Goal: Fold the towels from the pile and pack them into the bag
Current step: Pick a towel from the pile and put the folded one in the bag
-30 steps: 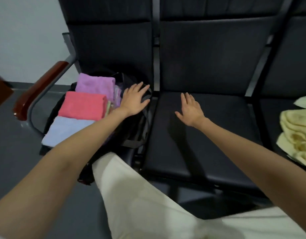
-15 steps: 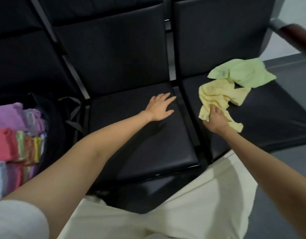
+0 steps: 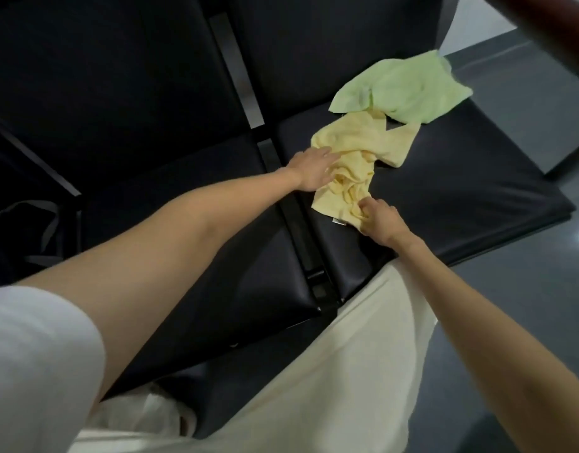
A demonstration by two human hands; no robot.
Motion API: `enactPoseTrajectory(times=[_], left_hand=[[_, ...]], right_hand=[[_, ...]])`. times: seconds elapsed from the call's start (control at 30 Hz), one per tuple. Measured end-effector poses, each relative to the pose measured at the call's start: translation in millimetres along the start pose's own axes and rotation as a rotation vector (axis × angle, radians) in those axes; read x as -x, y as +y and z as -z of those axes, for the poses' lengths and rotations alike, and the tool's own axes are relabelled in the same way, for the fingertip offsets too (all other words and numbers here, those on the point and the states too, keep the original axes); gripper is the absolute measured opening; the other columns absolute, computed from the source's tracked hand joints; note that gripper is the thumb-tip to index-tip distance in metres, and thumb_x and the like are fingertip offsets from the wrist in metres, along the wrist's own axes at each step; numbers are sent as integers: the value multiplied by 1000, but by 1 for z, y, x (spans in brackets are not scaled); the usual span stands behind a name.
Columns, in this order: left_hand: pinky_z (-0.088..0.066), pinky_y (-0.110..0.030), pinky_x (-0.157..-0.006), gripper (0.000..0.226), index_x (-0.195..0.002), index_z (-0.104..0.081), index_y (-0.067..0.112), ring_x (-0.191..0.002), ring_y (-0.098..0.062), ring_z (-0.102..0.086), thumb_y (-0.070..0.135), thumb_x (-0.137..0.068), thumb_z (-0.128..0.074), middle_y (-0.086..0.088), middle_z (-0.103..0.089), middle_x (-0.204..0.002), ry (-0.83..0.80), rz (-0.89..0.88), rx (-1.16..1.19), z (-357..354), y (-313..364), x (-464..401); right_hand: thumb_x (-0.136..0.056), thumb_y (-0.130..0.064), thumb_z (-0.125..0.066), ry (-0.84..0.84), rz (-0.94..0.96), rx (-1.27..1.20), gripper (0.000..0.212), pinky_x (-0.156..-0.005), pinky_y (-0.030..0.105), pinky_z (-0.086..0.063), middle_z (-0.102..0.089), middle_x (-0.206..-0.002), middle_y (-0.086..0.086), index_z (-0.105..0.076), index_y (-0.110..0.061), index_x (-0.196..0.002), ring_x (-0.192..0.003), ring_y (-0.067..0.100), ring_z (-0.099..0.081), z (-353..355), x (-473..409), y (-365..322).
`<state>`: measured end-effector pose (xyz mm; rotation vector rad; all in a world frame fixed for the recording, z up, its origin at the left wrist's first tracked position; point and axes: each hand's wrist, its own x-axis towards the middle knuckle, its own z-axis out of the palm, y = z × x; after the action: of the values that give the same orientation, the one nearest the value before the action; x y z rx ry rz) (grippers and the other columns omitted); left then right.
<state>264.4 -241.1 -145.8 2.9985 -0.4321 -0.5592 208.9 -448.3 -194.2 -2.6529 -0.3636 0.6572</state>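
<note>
A crumpled pale yellow towel (image 3: 356, 158) lies on the right black seat (image 3: 445, 191). My right hand (image 3: 379, 220) pinches its near corner with curled fingers. My left hand (image 3: 311, 171) reaches across the gap between the seats, and its straight fingers touch the towel's left edge. A light green towel (image 3: 409, 86) lies spread just behind the yellow one, its edge overlapping it. The bag is out of view at the left; only a grey strap (image 3: 49, 220) shows there.
The middle black seat (image 3: 190, 204) lies under my left forearm. A metal divider bar (image 3: 298, 243) runs between the two seats. A dark armrest (image 3: 543, 24) crosses the top right corner. Grey floor (image 3: 526, 305) lies at the right.
My view has swung right, away from the bag. My left hand moved from the middle seat onto the yellow towel's left edge. My right hand shifted its hold to the towel's near corner.
</note>
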Motion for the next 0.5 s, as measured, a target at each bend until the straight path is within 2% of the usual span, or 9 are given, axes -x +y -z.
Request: enactPoseTrajectory(times=[0.13,0.23,0.3,0.37,0.43,0.5], left_hand=[[-34,-47,-108,61,-145,-37,25,-136,-30,-33,44,-91,-57,-7,-29,-152,-64,-36,-2,8,19,-38],[-36,-43,-107,44,-132,-55,18,-133,-29,-37,34,-91,-61,-7,-34,-148,-52,4,76,-9,26,-47],[-41,-37,-99,27,-117,-64,11,-123,-26,-48,23,-94,-57,-8,-48,-137,65,91,292,-20,26,-47],[-44,-29,-84,20,-104,-68,8,-104,-20,-58,20,-95,-54,-6,-62,-115,190,223,599,-21,25,-41],[-46,-28,-76,16,-92,-64,9,-89,-17,-59,18,-96,-52,-7,-64,-97,342,383,923,-13,19,-30],[-53,-33,-79,15,-89,-59,11,-92,-22,-62,17,-98,-48,-10,-63,-98,468,500,1195,1,5,-12]], right_hand=[[-82,-11,-60,-4,36,-75,39,-84,40,-46,-49,-113,13,-49,-17,-119,-102,35,-52,-4,0,4],[-82,-9,-59,9,45,-113,39,-84,39,-46,-49,-112,13,-51,-17,-119,-103,34,-51,-7,2,6],[-82,-6,-56,15,44,-157,40,-85,37,-44,-51,-115,15,-52,-15,-121,-105,33,-52,-5,5,6],[-85,-3,-50,51,73,-228,40,-83,37,-45,-56,-115,15,-52,-14,-124,-103,32,-54,-1,11,4],[-88,-6,-48,139,121,-292,45,-80,38,-47,-58,-107,12,-43,-12,-132,-98,29,-56,5,19,-4],[-90,-10,-50,250,104,-380,50,-74,34,-44,-56,-97,8,-33,-10,-138,-90,25,-55,10,27,-16]])
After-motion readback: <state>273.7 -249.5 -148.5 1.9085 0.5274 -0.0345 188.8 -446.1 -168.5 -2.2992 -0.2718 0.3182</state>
